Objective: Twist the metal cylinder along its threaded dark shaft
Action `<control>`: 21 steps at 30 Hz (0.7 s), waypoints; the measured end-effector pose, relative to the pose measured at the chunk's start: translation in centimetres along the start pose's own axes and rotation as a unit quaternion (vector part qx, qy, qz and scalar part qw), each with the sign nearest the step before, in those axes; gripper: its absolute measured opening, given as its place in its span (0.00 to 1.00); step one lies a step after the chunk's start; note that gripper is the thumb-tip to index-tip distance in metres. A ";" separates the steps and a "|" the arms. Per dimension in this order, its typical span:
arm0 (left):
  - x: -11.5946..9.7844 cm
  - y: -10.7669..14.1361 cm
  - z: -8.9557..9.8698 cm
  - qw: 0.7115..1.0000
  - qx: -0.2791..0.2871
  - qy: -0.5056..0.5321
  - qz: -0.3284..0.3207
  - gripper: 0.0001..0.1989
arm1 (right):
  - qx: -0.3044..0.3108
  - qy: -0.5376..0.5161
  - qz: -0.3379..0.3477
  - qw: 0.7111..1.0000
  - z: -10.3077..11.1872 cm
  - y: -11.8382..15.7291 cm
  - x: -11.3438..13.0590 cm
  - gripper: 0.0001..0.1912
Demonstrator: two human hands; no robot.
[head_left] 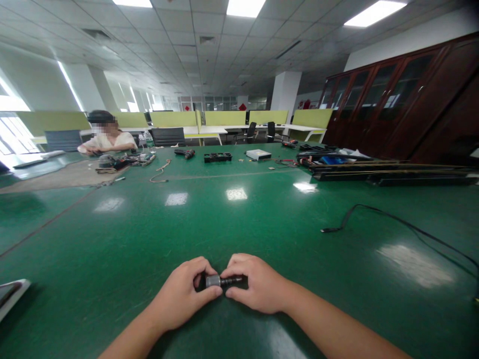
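A small part lies level between my hands at the near edge of the table: a grey metal cylinder (pixel 213 281) with a thinner dark ribbed shaft (pixel 231 281) pointing right. My left hand (pixel 187 288) is closed on the cylinder, thumb below and index finger above. My right hand (pixel 258 285) curls around the shaft side, its index fingertip at the joint between shaft and cylinder and its thumb just below. The right hand's other fingers, and the far end of the cylinder in the left palm, are partly hidden.
A black cable (pixel 396 217) with a plug lies at right. A white-edged device (pixel 15 294) sits at left. Further back are a power drill (pixel 184 153), a black frame (pixel 217 157), a silver box (pixel 258 154) and piled dark parts (pixel 337 162). A person (pixel 108 137) sits far left.
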State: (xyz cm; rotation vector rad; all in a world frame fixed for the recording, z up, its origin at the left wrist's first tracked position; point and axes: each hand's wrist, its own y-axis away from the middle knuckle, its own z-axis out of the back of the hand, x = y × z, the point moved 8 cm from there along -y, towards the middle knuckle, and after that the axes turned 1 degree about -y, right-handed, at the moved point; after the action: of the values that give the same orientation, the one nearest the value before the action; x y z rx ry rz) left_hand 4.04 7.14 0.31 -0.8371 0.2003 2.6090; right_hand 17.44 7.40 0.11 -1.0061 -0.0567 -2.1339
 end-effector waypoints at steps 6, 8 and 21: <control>0.0 0.1 -0.1 1.000 0.001 -0.005 -0.003 0.09 | -0.010 -0.005 0.000 1.000 0.0 0.0 -0.3 0.11; 0.1 0.1 -0.1 1.000 0.003 -0.006 -0.002 0.09 | -0.012 -0.008 -0.002 1.000 0.0 0.0 -0.4 0.10; -0.1 -0.2 -0.1 1.000 0.004 -0.008 -0.006 0.08 | -0.012 -0.012 -0.021 1.000 0.1 -0.1 -0.6 0.09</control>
State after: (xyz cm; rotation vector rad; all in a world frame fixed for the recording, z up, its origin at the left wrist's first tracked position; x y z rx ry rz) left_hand 4.25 7.21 0.30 -0.8113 0.2021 2.6019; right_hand 17.71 7.87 -0.25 -1.0529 -0.0656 -2.1651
